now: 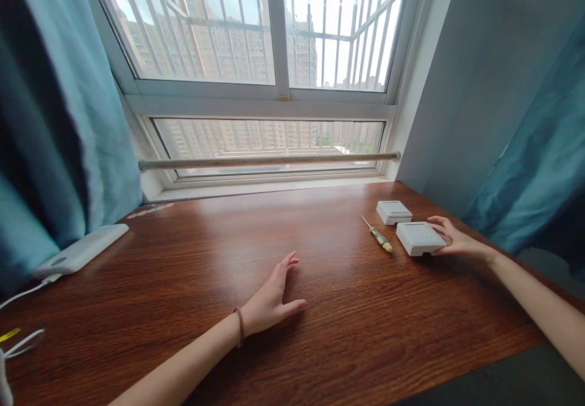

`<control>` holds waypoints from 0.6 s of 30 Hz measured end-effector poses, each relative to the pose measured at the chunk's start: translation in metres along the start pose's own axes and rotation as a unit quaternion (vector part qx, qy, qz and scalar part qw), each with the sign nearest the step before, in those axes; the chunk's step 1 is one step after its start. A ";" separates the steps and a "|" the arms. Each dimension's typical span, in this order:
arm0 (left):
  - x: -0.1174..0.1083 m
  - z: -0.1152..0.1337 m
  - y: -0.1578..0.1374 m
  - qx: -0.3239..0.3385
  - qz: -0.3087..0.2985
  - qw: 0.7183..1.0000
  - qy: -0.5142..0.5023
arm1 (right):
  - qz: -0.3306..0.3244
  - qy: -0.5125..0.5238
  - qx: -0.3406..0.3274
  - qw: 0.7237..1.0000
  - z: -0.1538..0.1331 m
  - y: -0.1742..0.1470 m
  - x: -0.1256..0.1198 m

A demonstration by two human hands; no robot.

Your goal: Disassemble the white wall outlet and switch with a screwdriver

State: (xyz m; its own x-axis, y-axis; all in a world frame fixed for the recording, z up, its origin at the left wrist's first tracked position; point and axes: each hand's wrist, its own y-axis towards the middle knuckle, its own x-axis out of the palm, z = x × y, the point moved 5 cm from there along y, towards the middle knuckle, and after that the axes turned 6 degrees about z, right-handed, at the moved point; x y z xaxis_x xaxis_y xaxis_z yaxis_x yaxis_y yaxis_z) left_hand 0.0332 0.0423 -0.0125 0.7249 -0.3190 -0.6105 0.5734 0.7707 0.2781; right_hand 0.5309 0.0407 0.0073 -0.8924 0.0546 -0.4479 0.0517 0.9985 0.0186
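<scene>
I have the right hand (450, 239) at the right end of the near white box (417, 239), its fingers round the far side and its thumb toward the near edge, so the grip is closed on that box. The box sits at the right part of the brown wooden desk (219, 259); I cannot tell from this angle whether its underside is fully on the wood. Just behind it and a little to the left is the far white box (393, 212), similar in shape and lying flat.

To the left of both boxes I see a screwdriver (381, 239) with a grey and yellow handle, lying with its thin shaft toward the window (282, 102) and its handle end toward me.

My left hand (272, 299) is open and holds nothing, thumb spread from the fingers, over the middle of the desk. I cannot tell whether it touches the surface. A thin brown band (240, 327) circles that wrist.

Far over on the left, well apart from both hands, a flat white device (85, 250) with a white cable (27, 290) lies beside the blue left curtain (86, 113). A pale rail (274, 161) crosses the lower pane.
</scene>
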 end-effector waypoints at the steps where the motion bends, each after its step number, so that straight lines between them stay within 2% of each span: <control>1: 0.000 0.000 0.000 -0.001 -0.002 1.000 0.002 | -0.003 0.004 0.001 1.000 0.001 0.001 0.002; 7: 0.000 0.001 0.000 -0.005 0.002 1.000 0.007 | -0.006 0.011 -0.004 1.000 -0.004 0.005 0.009; 12: -0.001 0.002 -0.001 -0.007 0.004 1.000 0.005 | -0.029 -0.017 0.020 0.999 -0.002 0.009 0.010; 18: 0.000 0.001 -0.001 -0.001 0.001 1.000 0.010 | -0.068 -0.030 0.010 0.997 0.003 0.013 0.002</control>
State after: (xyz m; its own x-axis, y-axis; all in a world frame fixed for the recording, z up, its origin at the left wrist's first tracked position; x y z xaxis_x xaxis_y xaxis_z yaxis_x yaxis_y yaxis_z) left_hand 0.0330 0.0413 -0.0118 0.7185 -0.3055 -0.6248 0.5703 0.7729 0.2780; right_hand 0.5309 0.0536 0.0042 -0.8638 -0.0830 -0.4969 -0.0589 0.9962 -0.0641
